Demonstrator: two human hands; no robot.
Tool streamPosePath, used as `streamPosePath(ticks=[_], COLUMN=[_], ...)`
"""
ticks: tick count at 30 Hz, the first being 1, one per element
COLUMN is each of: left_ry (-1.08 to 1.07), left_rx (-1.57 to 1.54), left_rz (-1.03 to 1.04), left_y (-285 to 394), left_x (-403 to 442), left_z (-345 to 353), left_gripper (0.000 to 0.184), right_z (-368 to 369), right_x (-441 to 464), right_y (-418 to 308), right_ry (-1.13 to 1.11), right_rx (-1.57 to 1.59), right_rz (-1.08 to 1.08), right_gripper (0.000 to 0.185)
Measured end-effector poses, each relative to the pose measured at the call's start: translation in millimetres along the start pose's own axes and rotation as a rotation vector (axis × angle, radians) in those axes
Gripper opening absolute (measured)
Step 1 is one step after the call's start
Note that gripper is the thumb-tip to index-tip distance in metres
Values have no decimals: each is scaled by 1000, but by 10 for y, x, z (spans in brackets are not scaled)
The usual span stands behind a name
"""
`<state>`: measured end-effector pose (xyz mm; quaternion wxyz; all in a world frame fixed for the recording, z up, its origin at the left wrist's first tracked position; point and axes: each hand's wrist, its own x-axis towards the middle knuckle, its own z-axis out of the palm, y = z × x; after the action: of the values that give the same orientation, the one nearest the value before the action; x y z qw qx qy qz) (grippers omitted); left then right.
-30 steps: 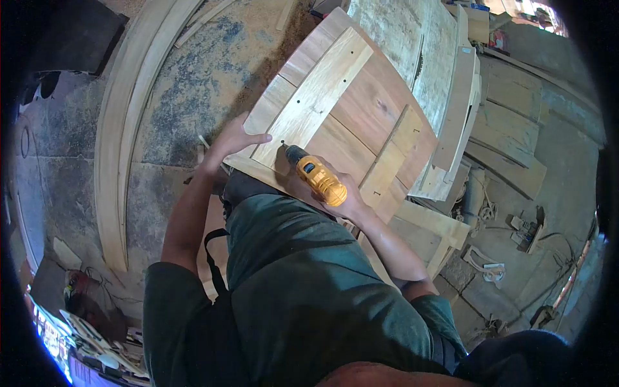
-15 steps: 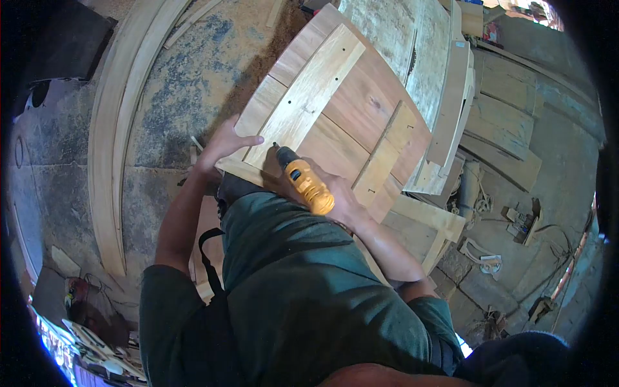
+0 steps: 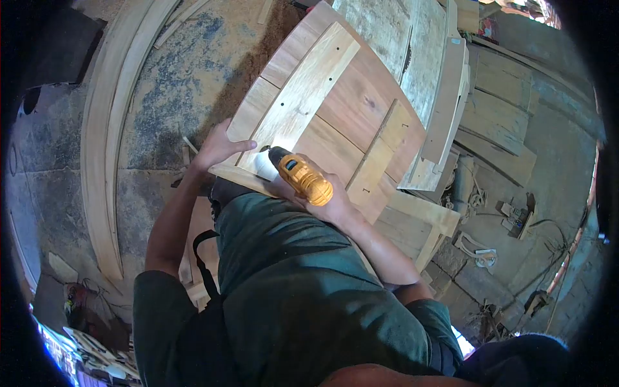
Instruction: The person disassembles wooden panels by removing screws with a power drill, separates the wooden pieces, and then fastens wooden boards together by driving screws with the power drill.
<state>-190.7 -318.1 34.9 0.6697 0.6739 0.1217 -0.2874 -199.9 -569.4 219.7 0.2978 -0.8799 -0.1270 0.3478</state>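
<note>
Two-handed: closed right hand (image 3: pixel 338 201) round drill (image 3: pixel 305 179) at panel (image 3: pixel 351 100) corner, likely fastening; pinched edge with left hand (image 3: pixel 216 148); next needed straight pressure.

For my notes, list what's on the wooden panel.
The panel, its edge under the left hand, bears a pale board with dark holes and a narrower strip. Wood beneath the drill and right hand is hidden.
</note>
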Motion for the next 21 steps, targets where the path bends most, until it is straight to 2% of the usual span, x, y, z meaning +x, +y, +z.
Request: streamPosePath(ticks=[3, 5, 8, 10, 13, 17, 21], left_ry=[-3, -2, -44, 1, -13, -12, -1], left_rx=[16, 26, -87, 55, 30, 7, 46], left_rz=[16, 31, -26, 45, 13, 4, 21], left_y=[-24, -100, -171, -171, -102, -157, -91], left_x=[30, 76, 36, 93, 51, 64, 42], left_z=[-11, -28, 21, -9, -14, -11, -19], left_gripper=[76, 76, 76, 74, 74, 75, 74], right_z=[-10, -5, -49, -37, -69, -81, -172], right_x=[30, 28, -2, -1, -59, -69, -124], right_y=[-27, 36, -133, -121, -121, -148, -188], right_ry=[34, 10, -16, 58, -20, 11, -66], right_rx=[-14, 49, 32, -39, 0, -81, -62], right_rz=[-40, 11, 28, 0, 88, 72, 97], right_gripper=[66, 67, 68, 71, 76, 75, 72])
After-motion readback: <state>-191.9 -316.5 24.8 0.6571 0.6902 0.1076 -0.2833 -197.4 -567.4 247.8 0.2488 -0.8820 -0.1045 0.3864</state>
